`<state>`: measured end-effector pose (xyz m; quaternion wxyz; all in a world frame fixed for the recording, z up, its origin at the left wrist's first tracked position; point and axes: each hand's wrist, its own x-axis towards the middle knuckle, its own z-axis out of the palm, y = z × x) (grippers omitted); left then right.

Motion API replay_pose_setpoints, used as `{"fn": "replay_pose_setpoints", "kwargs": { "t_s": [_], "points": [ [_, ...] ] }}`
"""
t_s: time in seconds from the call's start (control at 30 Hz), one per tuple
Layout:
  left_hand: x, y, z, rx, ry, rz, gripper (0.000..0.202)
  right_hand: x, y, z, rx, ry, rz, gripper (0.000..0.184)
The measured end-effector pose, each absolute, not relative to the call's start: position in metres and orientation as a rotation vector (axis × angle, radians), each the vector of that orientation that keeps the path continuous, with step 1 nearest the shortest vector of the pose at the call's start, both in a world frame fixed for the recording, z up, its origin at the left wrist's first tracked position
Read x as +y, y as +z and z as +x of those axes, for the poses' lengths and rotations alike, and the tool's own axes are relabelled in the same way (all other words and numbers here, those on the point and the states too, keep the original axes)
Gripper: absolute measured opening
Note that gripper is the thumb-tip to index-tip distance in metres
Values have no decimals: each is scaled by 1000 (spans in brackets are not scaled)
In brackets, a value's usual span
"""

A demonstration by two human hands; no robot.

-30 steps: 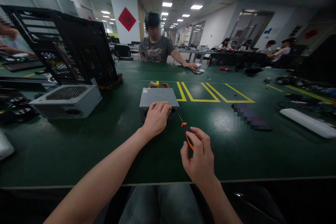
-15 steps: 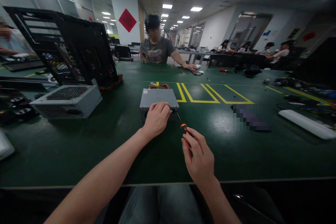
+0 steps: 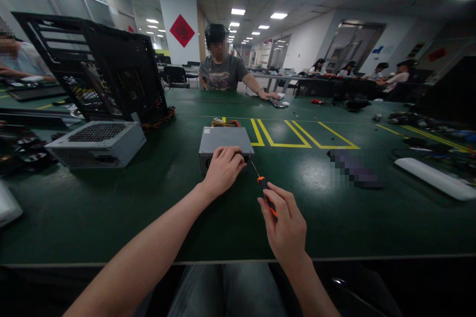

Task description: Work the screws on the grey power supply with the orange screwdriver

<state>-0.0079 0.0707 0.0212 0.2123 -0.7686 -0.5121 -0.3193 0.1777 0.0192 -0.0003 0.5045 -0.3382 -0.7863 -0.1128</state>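
A grey computer power supply unit [image 3: 225,138] lies on the green table, with coloured cables bunched behind it. My left hand [image 3: 225,171] is closed over its front edge, fingers curled on the top and front right corner, covering much of the front face. In my right hand [image 3: 286,223] is a screwdriver [image 3: 263,184] with an orange and black handle, held between thumb and fingers. Its thin shaft points up and left to the unit's front right corner. Whether the tip touches a screw is too small to tell.
To the left stand a second power supply unit [image 3: 98,143] and a tall black computer case [image 3: 111,69]. A white bar [image 3: 433,177] and a blurred-out dark object [image 3: 355,171] lie at right. Across the table sits a person [image 3: 223,74], one hand near a phone [image 3: 278,103].
My right hand and the screwdriver have shifted slightly right and down, and the handle has turned a little. My left hand keeps its place on the power supply unit.
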Motion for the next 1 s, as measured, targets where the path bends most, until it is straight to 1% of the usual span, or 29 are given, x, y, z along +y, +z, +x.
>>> {"fn": "replay_pose_setpoints", "kwargs": {
  "t_s": [0.1,0.3,0.43,0.57,0.77,1.0],
  "points": [
    [70,20,-9,-1415,-867,-2134,15,18,1,177,-1907,-244,-809,21],
    [72,19,-10,-1389,-800,-2102,20,17,3,176,-1933,-253,-791,28],
    [72,18,-10,-1363,-772,-2067,21,18,2,175,-1950,-278,-774,29],
    [72,17,-10,-1335,-725,-2074,21,18,0,176,-1968,-304,-735,28],
    [70,18,-6,-1343,-674,-2076,21,17,-3,175,-2028,-288,-748,21],
    [69,18,-1,-1370,-722,-2044,20,17,-4,175,-2011,-272,-725,31]
  ]
}}
